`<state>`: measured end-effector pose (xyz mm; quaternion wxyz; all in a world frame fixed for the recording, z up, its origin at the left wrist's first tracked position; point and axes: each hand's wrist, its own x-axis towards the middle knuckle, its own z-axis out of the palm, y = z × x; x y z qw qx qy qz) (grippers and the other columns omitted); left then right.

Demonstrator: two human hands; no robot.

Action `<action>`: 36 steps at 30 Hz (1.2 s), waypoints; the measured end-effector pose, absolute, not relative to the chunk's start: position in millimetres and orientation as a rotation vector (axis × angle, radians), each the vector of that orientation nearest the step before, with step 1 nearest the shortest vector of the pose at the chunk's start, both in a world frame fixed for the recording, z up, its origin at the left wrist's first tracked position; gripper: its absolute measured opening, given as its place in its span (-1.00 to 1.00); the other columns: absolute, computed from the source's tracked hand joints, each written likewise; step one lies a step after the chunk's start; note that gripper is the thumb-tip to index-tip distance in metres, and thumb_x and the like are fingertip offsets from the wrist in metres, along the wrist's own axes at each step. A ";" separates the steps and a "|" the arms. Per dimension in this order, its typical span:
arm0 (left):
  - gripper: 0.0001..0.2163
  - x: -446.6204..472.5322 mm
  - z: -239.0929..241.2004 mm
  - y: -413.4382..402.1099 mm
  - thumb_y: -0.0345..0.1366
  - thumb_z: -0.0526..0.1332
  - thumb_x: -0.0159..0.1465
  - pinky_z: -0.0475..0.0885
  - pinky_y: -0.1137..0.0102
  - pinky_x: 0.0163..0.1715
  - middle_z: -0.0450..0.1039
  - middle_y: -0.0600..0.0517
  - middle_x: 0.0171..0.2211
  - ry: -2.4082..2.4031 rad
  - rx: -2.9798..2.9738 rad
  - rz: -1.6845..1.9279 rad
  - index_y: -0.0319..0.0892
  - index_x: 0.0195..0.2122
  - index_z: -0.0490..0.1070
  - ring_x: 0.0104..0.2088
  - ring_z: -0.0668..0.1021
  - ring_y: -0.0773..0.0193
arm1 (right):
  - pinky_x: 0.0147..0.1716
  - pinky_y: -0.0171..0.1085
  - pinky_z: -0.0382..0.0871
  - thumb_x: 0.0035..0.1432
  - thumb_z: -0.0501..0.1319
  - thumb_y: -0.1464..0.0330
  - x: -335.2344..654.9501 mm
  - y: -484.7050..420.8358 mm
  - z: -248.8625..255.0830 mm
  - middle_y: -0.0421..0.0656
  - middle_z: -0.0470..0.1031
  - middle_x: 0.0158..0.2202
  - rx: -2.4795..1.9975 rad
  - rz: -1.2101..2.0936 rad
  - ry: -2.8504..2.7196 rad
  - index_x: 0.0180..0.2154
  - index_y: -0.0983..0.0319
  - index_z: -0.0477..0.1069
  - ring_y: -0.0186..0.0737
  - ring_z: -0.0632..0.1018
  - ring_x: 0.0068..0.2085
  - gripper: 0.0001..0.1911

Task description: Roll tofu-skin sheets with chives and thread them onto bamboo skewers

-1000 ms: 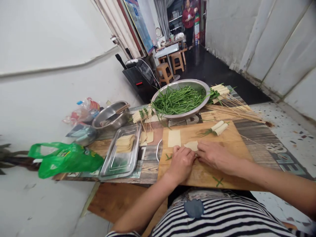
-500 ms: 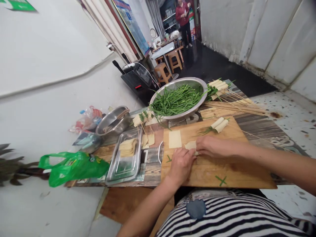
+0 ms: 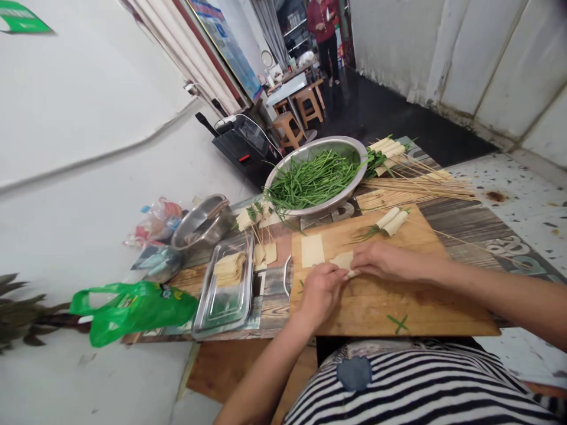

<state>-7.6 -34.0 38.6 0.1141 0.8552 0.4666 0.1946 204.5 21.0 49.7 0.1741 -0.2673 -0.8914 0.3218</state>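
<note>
On the wooden cutting board [image 3: 407, 301], a pale tofu-skin sheet [image 3: 342, 260] lies between my hands with its near edge rolled up. My left hand [image 3: 322, 289] pinches the left end of the roll. At its other end my right hand [image 3: 377, 260] is closed on it; the fingers hide what is inside. A flat tofu-skin sheet [image 3: 312, 250] lies just beyond my left hand. Two finished rolls [image 3: 391, 221], green stalks sticking out, rest at the board's far side. Crossed green pieces [image 3: 397, 323] lie near the front edge.
Behind the board stands a metal basin [image 3: 325, 209] of green chives. Bamboo skewers [image 3: 420, 192] and skewered rolls [image 3: 387, 150] lie right of it. To the left are a tray [image 3: 225, 310] with stacked sheets, a steel bowl [image 3: 195, 215] and a green bag [image 3: 142, 310]. A person [image 3: 322, 29] stands far back.
The sheet's near edge has been turned into a narrow roll, and both hands have drawn slightly toward me. The view has shifted a little.
</note>
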 end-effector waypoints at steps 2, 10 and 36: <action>-0.85 -8.2 40.1 -31.9 -0.31 0.20 0.32 0.31 0.32 -0.19 0.54 0.01 -0.33 1.410 2.428 0.563 -0.08 -0.23 0.58 -0.28 0.51 0.25 | -0.30 -0.31 0.25 0.25 0.09 0.40 204.2 26.3 49.6 -0.13 0.46 -0.37 -0.738 0.958 -2.546 -0.36 0.23 0.53 -0.25 0.44 -0.32 -0.75; -0.86 -7.6 43.0 -22.5 -0.33 0.23 0.30 0.30 0.32 -0.16 0.56 0.06 -0.34 1.365 2.246 0.529 -0.05 -0.22 0.60 -0.32 0.53 0.30 | -0.30 -0.22 0.22 0.31 0.00 0.40 201.6 18.4 30.3 -0.05 0.43 -0.37 -0.792 0.527 -2.609 -0.34 0.27 0.50 -0.17 0.38 -0.31 -0.69; -0.80 -5.3 46.1 -15.6 -0.28 0.11 0.39 0.20 0.31 -0.29 0.48 0.02 -0.41 1.375 2.735 0.393 -0.13 -0.29 0.52 -0.36 0.45 0.26 | -0.26 -0.16 0.15 0.33 -0.06 0.41 200.3 13.7 32.8 -0.03 0.43 -0.31 -0.728 0.273 -2.718 -0.25 0.22 0.45 -0.09 0.32 -0.27 -0.69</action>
